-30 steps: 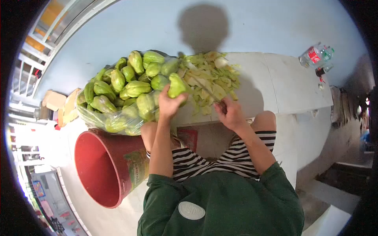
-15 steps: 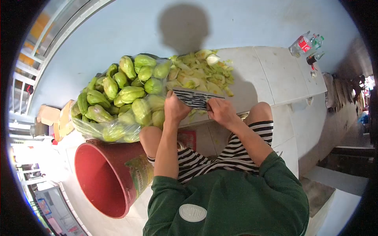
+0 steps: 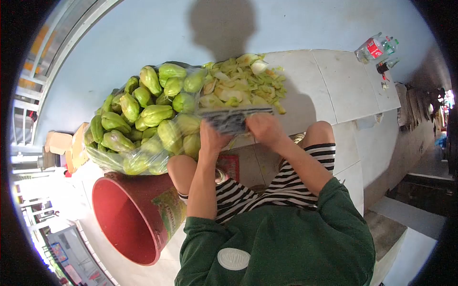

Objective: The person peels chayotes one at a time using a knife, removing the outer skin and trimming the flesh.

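Note:
Between my hands stretches a thin, flexible-looking black-and-white striped piece (image 3: 229, 120), blurred by motion; I cannot tell whether it is a bag or a cloth. My left hand (image 3: 213, 137) is closed on its left end, and my right hand (image 3: 265, 128) grips the right end. Just beyond it on the tiled ledge lies a heap of pale green peelings (image 3: 238, 86). A whitish piece (image 3: 259, 66) rests at the back of that heap. To the left, many green chayotes (image 3: 157, 115) fill a clear plastic bag (image 3: 143, 163).
A red bucket (image 3: 125, 219) lies tipped on its side at lower left. Plastic bottles (image 3: 372, 49) and a dark bottle (image 3: 386, 66) are by the wall at the right end of the tiled ledge (image 3: 329, 86). Cardboard boxes (image 3: 71, 145) stand at far left.
The striped piece has shifted slightly left and is now blurred and bunched, where before it was held flatter. Both hands still hold it, the right one a little further left. The view has shifted slightly.

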Motion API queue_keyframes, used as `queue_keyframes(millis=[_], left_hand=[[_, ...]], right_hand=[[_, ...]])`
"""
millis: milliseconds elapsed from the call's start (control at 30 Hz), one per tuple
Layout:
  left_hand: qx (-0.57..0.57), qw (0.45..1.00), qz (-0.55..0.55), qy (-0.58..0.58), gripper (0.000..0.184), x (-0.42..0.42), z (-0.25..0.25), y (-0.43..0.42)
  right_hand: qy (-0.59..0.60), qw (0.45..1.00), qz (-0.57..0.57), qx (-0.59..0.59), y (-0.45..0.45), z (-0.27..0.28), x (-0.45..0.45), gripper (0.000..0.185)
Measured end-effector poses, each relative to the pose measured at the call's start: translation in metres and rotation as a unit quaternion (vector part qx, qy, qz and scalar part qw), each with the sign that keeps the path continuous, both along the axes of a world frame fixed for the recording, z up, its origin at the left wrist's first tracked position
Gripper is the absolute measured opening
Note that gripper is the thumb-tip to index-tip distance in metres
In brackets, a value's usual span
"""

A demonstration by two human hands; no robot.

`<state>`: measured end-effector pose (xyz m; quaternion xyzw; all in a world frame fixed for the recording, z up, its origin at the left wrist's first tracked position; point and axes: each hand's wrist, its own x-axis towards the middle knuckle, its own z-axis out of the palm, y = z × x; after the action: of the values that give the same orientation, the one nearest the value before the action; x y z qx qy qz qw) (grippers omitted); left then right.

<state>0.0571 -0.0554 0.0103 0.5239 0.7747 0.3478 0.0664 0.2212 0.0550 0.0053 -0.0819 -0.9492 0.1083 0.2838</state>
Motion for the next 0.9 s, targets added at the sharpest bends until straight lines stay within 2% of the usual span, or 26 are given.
queue_keyframes(millis=[33, 67, 100, 167, 267, 400, 467, 500, 567, 600, 667, 700, 733, 800, 867, 900], left_hand=[[-0.006, 0.993, 0.035, -0.117, 0.059, 0.002, 0.009, -0.001], [-0.015, 0.995, 0.085, -0.046, 0.062, 0.002, 0.013, 0.000], [-0.010, 0.995, 0.085, -0.045, 0.062, 0.002, 0.018, 0.003], [-0.012, 0.993, 0.101, -0.062, 0.065, -0.001, 0.024, 0.003], [0.006, 0.994, 0.094, -0.064, 0.067, 0.000, 0.026, 0.003], [0.011, 0.992, 0.083, -0.092, 0.064, -0.002, 0.018, 0.004], [-0.061, 0.966, 0.115, -0.224, 0.060, -0.003, 0.018, 0.005], [-0.060, 0.966, 0.117, -0.224, 0.060, -0.004, 0.019, 0.005], [-0.084, 0.941, 0.110, -0.310, 0.054, -0.006, 0.022, 0.001], [-0.084, 0.940, 0.111, -0.311, 0.054, -0.006, 0.017, -0.003], [0.121, 0.905, 0.041, -0.406, 0.053, -0.010, 0.007, -0.003], [0.122, 0.906, 0.031, -0.403, 0.053, -0.010, 0.017, 0.001], [0.246, 0.771, 0.017, -0.587, 0.053, -0.007, 0.031, 0.002], [0.351, 0.579, 0.015, -0.735, 0.054, 0.001, 0.027, -0.004], [0.256, 0.607, 0.015, -0.752, 0.055, -0.005, -0.010, 0.003], [0.204, 0.621, 0.016, -0.757, 0.055, -0.007, -0.007, 0.003]], right_hand=[[-0.041, 0.996, -0.069, -0.028, 0.013, -0.010, -0.003, 0.013], [-0.080, 0.986, -0.140, -0.054, 0.023, -0.019, -0.001, 0.015], [-0.077, 0.986, -0.140, -0.049, 0.032, -0.016, 0.001, 0.015], [-0.043, 0.974, -0.183, -0.124, 0.042, -0.013, 0.001, 0.021], [-0.013, 0.986, -0.128, -0.105, 0.034, 0.008, 0.004, 0.025], [0.000, 0.985, -0.113, -0.132, 0.019, 0.005, 0.009, 0.020], [0.103, 0.978, -0.105, -0.151, 0.016, 0.006, 0.011, 0.017], [0.103, 0.978, -0.103, -0.151, 0.017, 0.004, 0.011, 0.017], [0.202, 0.936, -0.174, -0.229, 0.017, -0.006, 0.010, 0.019], [0.201, 0.936, -0.174, -0.230, 0.022, -0.014, 0.009, 0.019], [0.010, 0.916, -0.261, -0.306, 0.045, -0.021, 0.006, 0.018], [0.018, 0.915, -0.267, -0.303, 0.044, -0.012, 0.007, 0.018], [0.039, 0.929, -0.247, -0.274, 0.038, 0.003, 0.007, 0.020], [0.046, 0.941, -0.222, -0.250, 0.026, 0.008, 0.012, 0.021], [0.104, 0.939, -0.188, -0.270, 0.023, 0.007, 0.003, 0.025], [0.107, 0.938, -0.182, -0.274, 0.020, 0.008, 0.001, 0.025]])
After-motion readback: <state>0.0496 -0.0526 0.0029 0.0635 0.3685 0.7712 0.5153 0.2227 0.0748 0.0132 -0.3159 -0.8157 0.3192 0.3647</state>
